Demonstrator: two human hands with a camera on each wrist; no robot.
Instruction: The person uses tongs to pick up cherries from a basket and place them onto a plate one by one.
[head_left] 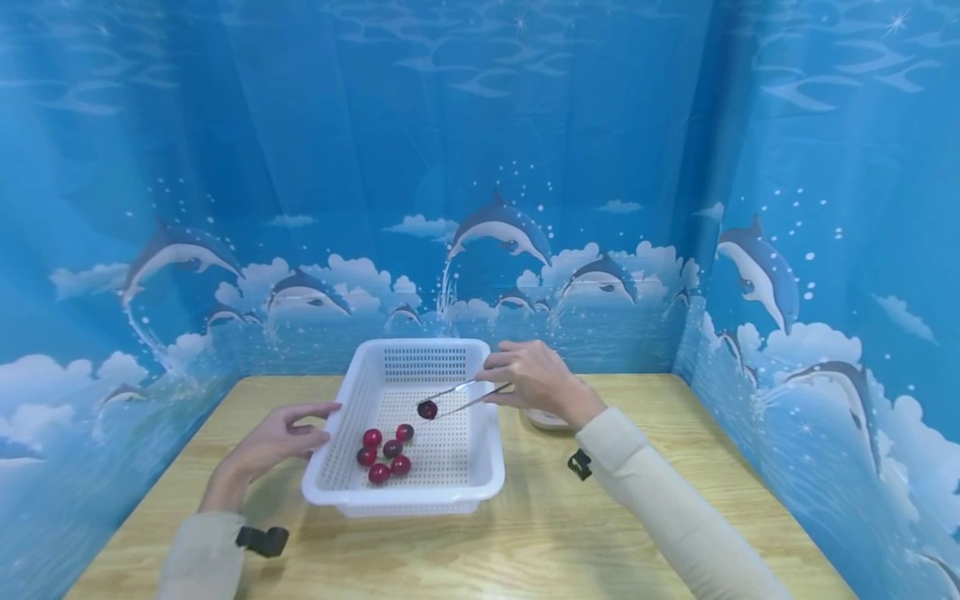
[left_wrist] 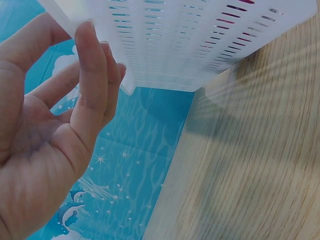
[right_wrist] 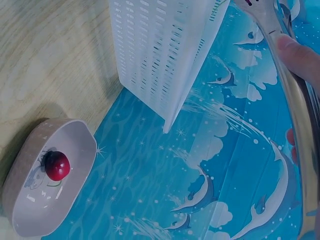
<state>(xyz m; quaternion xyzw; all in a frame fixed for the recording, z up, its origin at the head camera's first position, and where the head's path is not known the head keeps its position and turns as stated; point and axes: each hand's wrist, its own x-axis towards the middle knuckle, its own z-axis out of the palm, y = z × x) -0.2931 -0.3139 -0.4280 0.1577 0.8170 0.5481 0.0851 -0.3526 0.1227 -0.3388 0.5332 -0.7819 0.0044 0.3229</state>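
Observation:
A white perforated plastic basket [head_left: 480,492] stands on the table, with several dark red cherries [head_left: 379,473] gathered toward its near left part. My left hand [head_left: 279,437] grips the basket's left rim; in the left wrist view its fingers [left_wrist: 95,75] bend against the outside of the rim. My right hand [head_left: 532,375] holds metal tongs [head_left: 468,406] above the basket. Between the tong tips is one dark cherry [head_left: 427,409], over the basket floor. In the right wrist view only part of the tongs [right_wrist: 295,120] shows, and their tips are out of sight.
Right of the basket, partly hidden behind my right hand, is a small pale dish [head_left: 551,420]; in the right wrist view it holds a single cherry [right_wrist: 57,166]. The wooden table [head_left: 540,550] meets blue dolphin-print curtains [head_left: 600,167] at the back and sides.

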